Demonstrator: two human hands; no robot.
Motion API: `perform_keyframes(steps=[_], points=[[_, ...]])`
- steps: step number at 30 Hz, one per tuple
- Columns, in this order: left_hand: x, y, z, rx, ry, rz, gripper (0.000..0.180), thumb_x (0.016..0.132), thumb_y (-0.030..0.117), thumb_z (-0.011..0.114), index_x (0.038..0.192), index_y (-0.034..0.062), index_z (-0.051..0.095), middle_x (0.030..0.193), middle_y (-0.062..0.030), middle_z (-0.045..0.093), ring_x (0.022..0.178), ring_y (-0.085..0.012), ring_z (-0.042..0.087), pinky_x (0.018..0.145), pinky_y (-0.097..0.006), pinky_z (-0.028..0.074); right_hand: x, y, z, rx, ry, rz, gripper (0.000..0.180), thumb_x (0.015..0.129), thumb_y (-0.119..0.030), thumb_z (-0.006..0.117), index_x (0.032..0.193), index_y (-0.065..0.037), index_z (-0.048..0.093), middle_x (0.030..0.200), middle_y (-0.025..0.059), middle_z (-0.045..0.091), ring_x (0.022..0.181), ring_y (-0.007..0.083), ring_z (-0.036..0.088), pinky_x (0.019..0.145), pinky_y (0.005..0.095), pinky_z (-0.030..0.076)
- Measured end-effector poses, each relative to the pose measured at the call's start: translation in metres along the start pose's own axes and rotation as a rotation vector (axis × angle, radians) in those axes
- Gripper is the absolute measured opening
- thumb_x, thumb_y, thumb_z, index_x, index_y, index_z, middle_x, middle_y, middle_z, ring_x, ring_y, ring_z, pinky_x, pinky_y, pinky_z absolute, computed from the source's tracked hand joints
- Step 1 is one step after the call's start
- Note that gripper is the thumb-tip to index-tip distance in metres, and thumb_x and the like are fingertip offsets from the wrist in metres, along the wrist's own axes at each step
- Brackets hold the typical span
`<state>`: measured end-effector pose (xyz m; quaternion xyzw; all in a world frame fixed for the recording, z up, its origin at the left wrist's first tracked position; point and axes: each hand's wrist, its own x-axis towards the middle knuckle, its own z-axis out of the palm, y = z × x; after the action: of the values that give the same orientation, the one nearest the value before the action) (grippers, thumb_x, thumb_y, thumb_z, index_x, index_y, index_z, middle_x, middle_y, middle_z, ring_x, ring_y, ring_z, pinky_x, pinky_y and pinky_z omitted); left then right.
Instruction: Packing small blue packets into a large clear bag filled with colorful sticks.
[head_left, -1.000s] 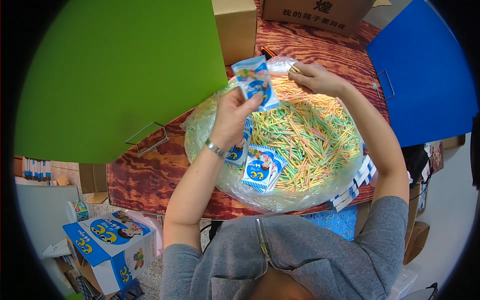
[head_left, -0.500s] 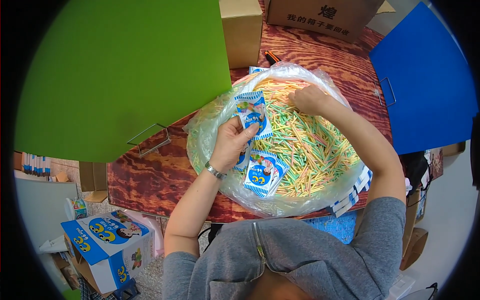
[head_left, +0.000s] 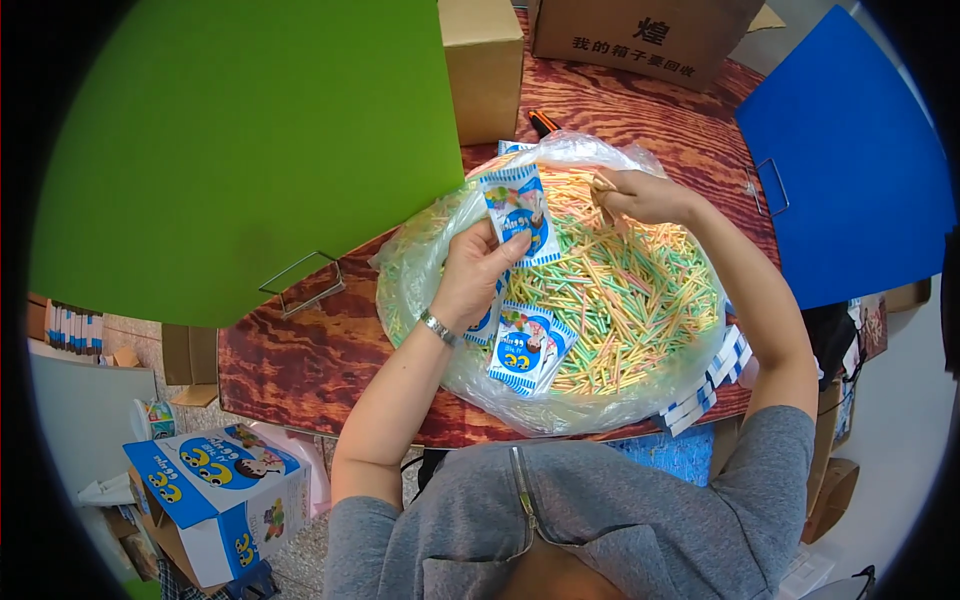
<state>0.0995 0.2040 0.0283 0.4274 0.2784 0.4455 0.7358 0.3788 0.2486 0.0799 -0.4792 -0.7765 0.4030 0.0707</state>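
Observation:
A large clear plastic bag, spread wide on the table, holds a heap of thin pastel candy sticks in yellow, green and pink. My left hand is closed on a small blue-and-white packet, thumb across its lower part, over the left side of the heap. My right hand is above the far part of the heap, fingers pinched round a few candy sticks; how many is hidden. Several similar packets lie overlapping on the near left of the heap, below my left hand.
A green panel stands at the left and a blue panel at the right, both with wire stands. Cardboard boxes and an orange-and-black cutter are at the back. A printed carton stands low at left.
My right hand has lifted a little out of the heap and turned, with sticks in its fingers. My left hand has moved slightly right and away with the packet.

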Motion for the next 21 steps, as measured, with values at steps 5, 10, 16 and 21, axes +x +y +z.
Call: perform_keyframes(steps=[5, 10, 16, 21], points=[[0.032, -0.01, 0.021, -0.054, -0.134, 0.007, 0.023, 0.091, 0.012, 0.065, 0.112, 0.0007, 0.063, 0.106, -0.004, 0.068, 0.095, -0.0095, 0.062, 0.086, -0.026, 0.049, -0.015, 0.005, 0.026, 0.873, -0.195, 0.296, 0.026, 0.1, -0.027, 0.045, 0.1, -0.004, 0.055, 0.083, 0.0073, 0.065, 0.07, 0.0193, 0.069, 0.058, 0.0332, 0.058], [0.034, -0.021, 0.033, -0.004, -0.219, -0.055, 0.024, 0.092, 0.014, 0.065, 0.112, 0.0005, 0.063, 0.104, -0.0038, 0.068, 0.093, -0.01, 0.062, 0.086, -0.027, 0.048, -0.017, 0.025, 0.057, 1.178, -0.257, 0.199, 0.029, 0.099, -0.032, 0.052, 0.098, -0.004, 0.057, 0.08, 0.0064, 0.065, 0.062, 0.0125, 0.066, 0.051, 0.0243, 0.054], [-0.009, -0.018, 0.037, -0.165, -0.02, -0.003, 0.024, 0.094, 0.011, 0.061, 0.114, -0.0016, 0.06, 0.11, -0.0057, 0.067, 0.098, -0.0131, 0.064, 0.088, -0.029, 0.051, -0.011, -0.034, 0.074, 1.253, 0.314, 0.157, 0.024, 0.1, -0.033, 0.051, 0.09, -0.011, 0.054, 0.07, -0.0022, 0.055, 0.056, 0.0082, 0.054, 0.048, 0.0209, 0.043], [-0.021, -0.04, 0.046, -0.427, -0.105, -0.198, 0.024, 0.095, 0.012, 0.06, 0.118, 0.0031, 0.057, 0.113, -0.006, 0.065, 0.101, -0.0148, 0.063, 0.092, -0.035, 0.052, 0.001, -0.039, 0.091, 1.014, 0.732, -0.06, 0.021, 0.102, -0.031, 0.048, 0.104, -0.01, 0.049, 0.079, -0.003, 0.052, 0.07, 0.0045, 0.049, 0.061, 0.0209, 0.043]])
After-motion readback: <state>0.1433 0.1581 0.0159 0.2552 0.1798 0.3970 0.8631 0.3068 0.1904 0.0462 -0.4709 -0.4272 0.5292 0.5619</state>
